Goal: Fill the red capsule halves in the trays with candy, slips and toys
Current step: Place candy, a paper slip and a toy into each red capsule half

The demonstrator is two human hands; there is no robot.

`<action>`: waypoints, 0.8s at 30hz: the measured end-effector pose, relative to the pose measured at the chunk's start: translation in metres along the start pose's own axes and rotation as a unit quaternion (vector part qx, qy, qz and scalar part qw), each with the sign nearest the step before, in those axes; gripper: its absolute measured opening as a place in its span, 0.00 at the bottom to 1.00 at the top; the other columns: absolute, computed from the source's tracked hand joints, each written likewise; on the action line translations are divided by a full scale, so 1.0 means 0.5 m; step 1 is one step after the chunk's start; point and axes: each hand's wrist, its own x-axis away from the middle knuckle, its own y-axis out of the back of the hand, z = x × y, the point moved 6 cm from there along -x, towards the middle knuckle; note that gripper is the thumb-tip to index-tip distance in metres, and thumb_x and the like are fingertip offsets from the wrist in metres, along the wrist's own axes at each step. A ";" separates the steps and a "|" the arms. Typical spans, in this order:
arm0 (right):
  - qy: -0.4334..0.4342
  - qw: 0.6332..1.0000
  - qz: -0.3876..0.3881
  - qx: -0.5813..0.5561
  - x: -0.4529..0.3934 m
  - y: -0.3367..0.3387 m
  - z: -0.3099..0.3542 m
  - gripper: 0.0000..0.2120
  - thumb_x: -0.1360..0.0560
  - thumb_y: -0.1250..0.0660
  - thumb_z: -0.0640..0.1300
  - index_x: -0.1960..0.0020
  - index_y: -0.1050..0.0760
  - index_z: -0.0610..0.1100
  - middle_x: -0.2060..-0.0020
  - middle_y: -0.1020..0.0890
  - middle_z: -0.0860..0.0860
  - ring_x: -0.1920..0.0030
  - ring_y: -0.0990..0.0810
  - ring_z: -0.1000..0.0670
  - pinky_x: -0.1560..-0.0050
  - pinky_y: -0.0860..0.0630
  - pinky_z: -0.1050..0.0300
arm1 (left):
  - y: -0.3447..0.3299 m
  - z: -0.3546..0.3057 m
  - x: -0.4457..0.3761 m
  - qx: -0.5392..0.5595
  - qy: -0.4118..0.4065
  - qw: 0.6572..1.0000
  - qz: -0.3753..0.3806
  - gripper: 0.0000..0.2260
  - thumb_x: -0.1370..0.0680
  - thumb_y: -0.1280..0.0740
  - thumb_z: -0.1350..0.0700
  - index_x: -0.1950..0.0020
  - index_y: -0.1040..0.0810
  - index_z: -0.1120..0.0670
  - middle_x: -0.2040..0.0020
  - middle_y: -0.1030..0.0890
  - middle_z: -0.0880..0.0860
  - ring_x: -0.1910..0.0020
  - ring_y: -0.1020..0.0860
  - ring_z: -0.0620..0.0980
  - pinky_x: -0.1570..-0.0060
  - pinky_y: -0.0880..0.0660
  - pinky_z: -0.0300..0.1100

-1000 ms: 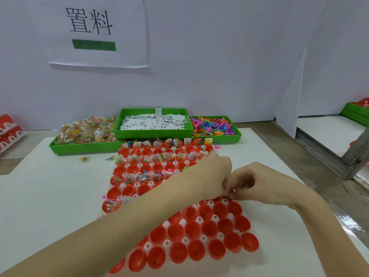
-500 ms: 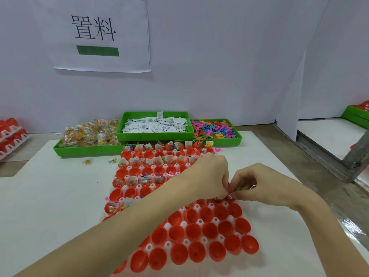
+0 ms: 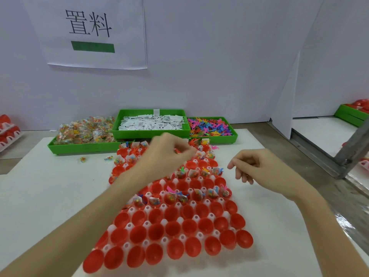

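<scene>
A white tray of red capsule halves (image 3: pixel 173 228) lies in front of me on the white board. Its near rows hold nothing. One middle row (image 3: pixel 195 194) and some far rows hold candy bags, slips and toys. My left hand (image 3: pixel 169 152) hovers over the far rows with its fingers curled in, and I see nothing in them. To the right of the tray my right hand (image 3: pixel 257 168) hangs with loosely curled fingers, holding nothing. Behind stand green trays of candy bags (image 3: pixel 85 132), white slips (image 3: pixel 151 124) and coloured toys (image 3: pixel 209 128).
Two loose candy bags (image 3: pixel 82 159) lie on the white board (image 3: pixel 50 186) left of the tray. Stacked red capsules (image 3: pixel 8 128) sit at the far left. A metal frame (image 3: pixel 351 148) and another green tray (image 3: pixel 351 114) are at the right.
My hands were pinched together over the tray's middle. They have parted: the left moved up to the far rows, the right drew off to the right.
</scene>
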 end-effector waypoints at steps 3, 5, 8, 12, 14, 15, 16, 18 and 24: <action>0.018 1.000 -0.019 -0.009 -0.001 -0.004 0.012 0.12 0.17 0.36 0.42 0.54 0.16 0.47 0.66 0.15 0.47 0.69 0.21 0.54 0.68 0.25 0.62 | 0.134 0.106 0.013 -0.124 0.032 0.967 -0.222 0.08 0.19 0.32 0.57 0.41 0.17 0.55 0.53 0.17 0.50 0.56 0.19 0.45 0.53 0.24 0.39; 0.033 0.999 -0.033 -0.015 -0.003 -0.008 0.019 0.12 0.16 0.36 0.43 0.54 0.16 0.48 0.67 0.16 0.47 0.69 0.21 0.53 0.69 0.26 0.62 | 0.210 0.195 0.017 -0.230 0.093 0.930 -0.271 0.13 0.19 0.33 0.62 0.35 0.22 0.61 0.44 0.19 0.62 0.44 0.23 0.63 0.40 0.29 0.55; 0.045 0.998 -0.041 -0.019 -0.006 -0.015 0.025 0.12 0.16 0.36 0.45 0.55 0.16 0.51 0.68 0.16 0.47 0.70 0.21 0.53 0.69 0.26 0.62 | 0.269 0.309 0.022 -0.322 0.168 0.913 -0.184 0.16 0.21 0.32 0.66 0.33 0.22 0.63 0.39 0.20 0.68 0.39 0.25 0.70 0.37 0.30 0.60; 0.051 0.998 -0.041 -0.013 -0.008 -0.022 0.023 0.13 0.17 0.36 0.45 0.55 0.17 0.55 0.68 0.16 0.47 0.70 0.21 0.52 0.69 0.26 0.62 | 0.277 0.335 0.044 -0.342 0.140 0.918 -0.143 0.09 0.23 0.31 0.68 0.46 0.14 0.62 0.51 0.14 0.65 0.50 0.18 0.67 0.50 0.22 0.58; 0.054 0.998 -0.044 -0.010 -0.010 -0.025 0.022 0.13 0.17 0.36 0.45 0.55 0.17 0.56 0.68 0.16 0.47 0.70 0.21 0.52 0.69 0.27 0.62 | 0.281 0.330 0.046 -0.339 0.119 0.922 -0.147 0.05 0.23 0.30 0.68 0.53 0.14 0.61 0.56 0.14 0.62 0.55 0.18 0.65 0.54 0.22 0.57; 0.055 0.998 -0.043 -0.010 -0.011 -0.027 0.022 0.14 0.17 0.36 0.44 0.56 0.17 0.56 0.68 0.17 0.47 0.71 0.21 0.52 0.69 0.27 0.62 | 0.283 0.329 0.047 -0.339 0.111 0.922 -0.150 0.05 0.24 0.29 0.68 0.55 0.14 0.60 0.58 0.14 0.61 0.56 0.18 0.64 0.55 0.22 0.56; 0.055 0.998 -0.042 -0.009 -0.012 -0.029 0.021 0.14 0.17 0.36 0.44 0.56 0.17 0.56 0.68 0.17 0.47 0.71 0.21 0.52 0.69 0.27 0.62 | 0.285 0.326 0.049 -0.337 0.104 0.923 -0.155 0.05 0.24 0.29 0.67 0.57 0.14 0.60 0.60 0.14 0.59 0.58 0.18 0.63 0.57 0.22 0.55; 0.055 0.998 -0.039 -0.004 -0.013 -0.031 0.020 0.14 0.17 0.36 0.43 0.56 0.17 0.56 0.69 0.17 0.46 0.71 0.21 0.52 0.70 0.27 0.63 | 0.290 0.322 0.054 -0.335 0.094 0.921 -0.173 0.06 0.25 0.27 0.66 0.59 0.13 0.57 0.62 0.14 0.57 0.61 0.18 0.61 0.60 0.22 0.52; 0.057 0.997 -0.041 -0.013 -0.016 -0.030 0.014 0.14 0.17 0.36 0.43 0.55 0.16 0.55 0.69 0.17 0.46 0.71 0.22 0.51 0.70 0.27 0.62 | 0.309 0.314 0.085 -0.246 0.106 0.922 -0.281 0.05 0.22 0.26 0.58 0.49 0.11 0.53 0.53 0.12 0.56 0.54 0.15 0.59 0.55 0.20 0.50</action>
